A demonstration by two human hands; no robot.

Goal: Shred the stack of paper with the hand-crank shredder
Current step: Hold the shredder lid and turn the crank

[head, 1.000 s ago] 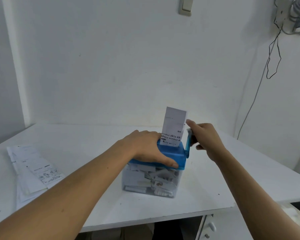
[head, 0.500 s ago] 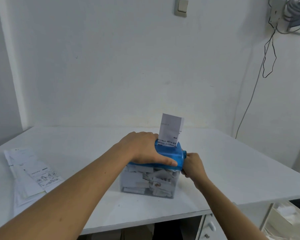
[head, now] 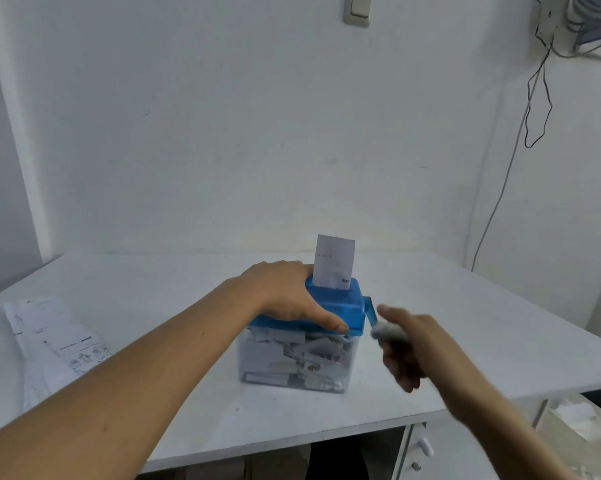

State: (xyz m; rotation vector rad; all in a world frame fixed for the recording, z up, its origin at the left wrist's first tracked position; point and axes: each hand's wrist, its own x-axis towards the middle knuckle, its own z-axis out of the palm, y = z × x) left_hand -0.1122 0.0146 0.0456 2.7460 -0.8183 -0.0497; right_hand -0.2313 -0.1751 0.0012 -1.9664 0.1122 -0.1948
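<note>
— While that sheet point(head: 334, 263) stands upright in its slot, where does the shredder point(head: 344, 306) sit?
— Near the front edge of the surface point(head: 482, 323), about midway along it. The left hand point(head: 288, 296) lies palm down on the blue lid, thumb stretched along its front rim.
— And the right hand point(head: 408, 344)?
— Blurred, but its fingers curl round the grey crank handle point(head: 386, 332) at the shredder's right side.
— The clear bin point(head: 257, 362) underneath?
— Packed with paper strips point(head: 312, 358). The paper stack point(head: 49, 337) lies by the surface's left edge.
</note>
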